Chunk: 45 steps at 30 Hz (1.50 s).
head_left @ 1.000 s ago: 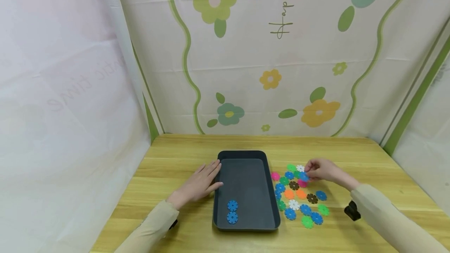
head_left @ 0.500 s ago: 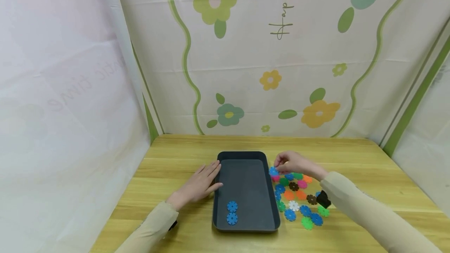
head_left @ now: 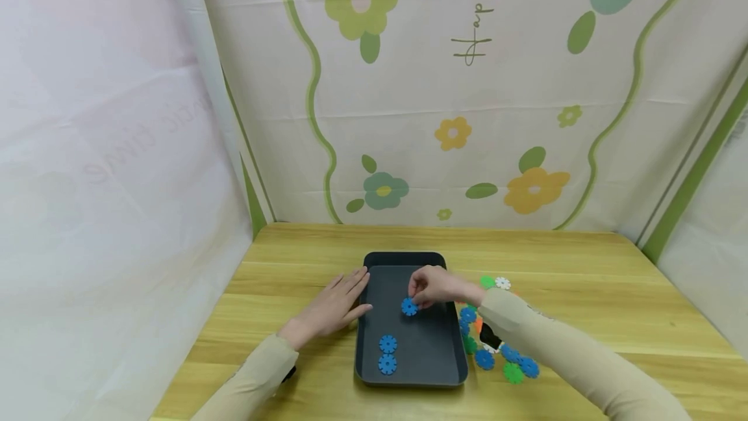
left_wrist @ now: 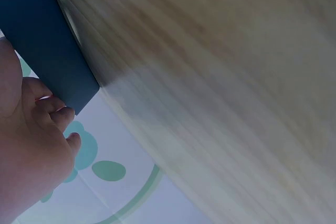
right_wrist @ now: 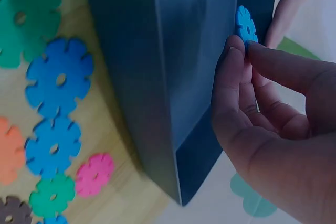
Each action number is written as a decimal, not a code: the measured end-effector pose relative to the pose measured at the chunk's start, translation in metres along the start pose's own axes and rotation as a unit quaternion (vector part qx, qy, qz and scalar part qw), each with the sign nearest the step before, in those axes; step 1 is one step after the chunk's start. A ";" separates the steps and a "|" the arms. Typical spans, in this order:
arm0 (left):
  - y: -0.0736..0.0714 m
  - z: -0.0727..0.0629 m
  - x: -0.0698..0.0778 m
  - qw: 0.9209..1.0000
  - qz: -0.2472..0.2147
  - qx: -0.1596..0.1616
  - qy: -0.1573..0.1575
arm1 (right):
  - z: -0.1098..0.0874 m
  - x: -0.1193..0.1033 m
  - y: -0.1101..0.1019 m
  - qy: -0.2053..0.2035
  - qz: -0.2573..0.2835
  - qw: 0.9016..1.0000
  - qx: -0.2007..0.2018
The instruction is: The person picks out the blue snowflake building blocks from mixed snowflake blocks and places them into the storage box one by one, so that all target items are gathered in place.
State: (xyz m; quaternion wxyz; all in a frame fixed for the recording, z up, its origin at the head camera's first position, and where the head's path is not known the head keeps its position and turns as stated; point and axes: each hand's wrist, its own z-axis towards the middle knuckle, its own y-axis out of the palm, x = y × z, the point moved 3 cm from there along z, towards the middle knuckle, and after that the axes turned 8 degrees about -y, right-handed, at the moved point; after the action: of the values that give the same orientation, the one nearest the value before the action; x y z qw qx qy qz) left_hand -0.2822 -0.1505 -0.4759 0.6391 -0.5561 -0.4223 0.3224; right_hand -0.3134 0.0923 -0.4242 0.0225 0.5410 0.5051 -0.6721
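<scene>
My right hand (head_left: 434, 286) pinches a blue notched plastic disc (head_left: 409, 306) between thumb and forefinger, over the upper middle of a dark grey tray (head_left: 432, 362). The right wrist view shows the same blue disc (right_wrist: 245, 23) held by its edge above the tray's inside. My left hand (head_left: 327, 307) lies with fairly straight fingers against the tray's left rim, thumb also touching it. Two blue discs lie at the tray's lower left, a far one (head_left: 388, 344) and a near one (head_left: 387, 364) directly below it.
Right of the tray, notched discs in several colours lie on the wooden table (head_left: 304, 245), among them a white disc (head_left: 502, 283), a green disc (head_left: 513, 373) and a pink disc (right_wrist: 95, 174). My right sleeve (head_left: 561, 343) hides part of them. A flower-print curtain (head_left: 403, 83) stands behind.
My right hand has carried the blue disc leftward from the scattered discs, past the tray's right rim, to over the tray. The left hand has stayed on the left rim.
</scene>
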 end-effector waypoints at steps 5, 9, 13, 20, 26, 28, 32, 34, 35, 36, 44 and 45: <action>0.000 0.001 0.000 1.000 0.000 0.007 0.000 | 0.014 -0.003 0.017 0.012 -0.018 1.000 -0.010; -0.001 0.001 0.001 1.000 0.004 0.010 0.003 | 0.021 -0.004 0.027 0.015 -0.008 1.000 -0.020; -0.002 0.002 0.001 1.000 0.007 0.011 0.004 | 0.024 -0.009 0.034 0.010 0.004 0.999 -0.031; -0.002 0.002 0.001 1.000 0.012 0.011 0.003 | 0.027 -0.013 0.041 0.013 0.007 0.999 -0.038; -0.003 0.003 0.002 1.000 0.014 0.013 0.003 | 0.029 -0.013 0.041 0.014 0.005 0.999 -0.040; -0.003 0.003 0.002 1.000 0.015 0.013 0.003 | 0.029 -0.013 0.041 0.014 0.006 0.999 -0.042; -0.003 0.002 0.002 1.000 0.015 0.010 0.003 | 0.029 -0.012 0.042 0.016 0.004 0.999 -0.045; -0.003 0.002 0.002 1.000 0.014 0.009 0.004 | 0.029 -0.011 0.043 0.016 0.002 0.999 -0.047; -0.003 0.002 0.002 1.000 0.013 0.009 0.004 | 0.029 -0.011 0.043 0.016 0.000 0.999 -0.047; -0.003 0.002 0.002 1.000 0.013 0.008 0.003 | 0.029 -0.010 0.043 0.016 -0.001 0.999 -0.047; 0.000 0.002 0.000 1.000 0.007 0.007 0.003 | 0.029 -0.010 0.044 0.014 -0.011 0.999 -0.045; 0.000 0.002 0.000 1.000 0.006 0.007 0.003 | 0.029 -0.010 0.045 0.015 -0.013 0.999 -0.044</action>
State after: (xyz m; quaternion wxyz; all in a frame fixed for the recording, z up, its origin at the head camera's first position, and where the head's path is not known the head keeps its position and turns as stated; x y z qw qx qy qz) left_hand -0.2836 -0.1496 -0.4761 0.6422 -0.5551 -0.4146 0.3279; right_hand -0.3039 0.0452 -0.4488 0.0307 0.5428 0.5415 -0.6412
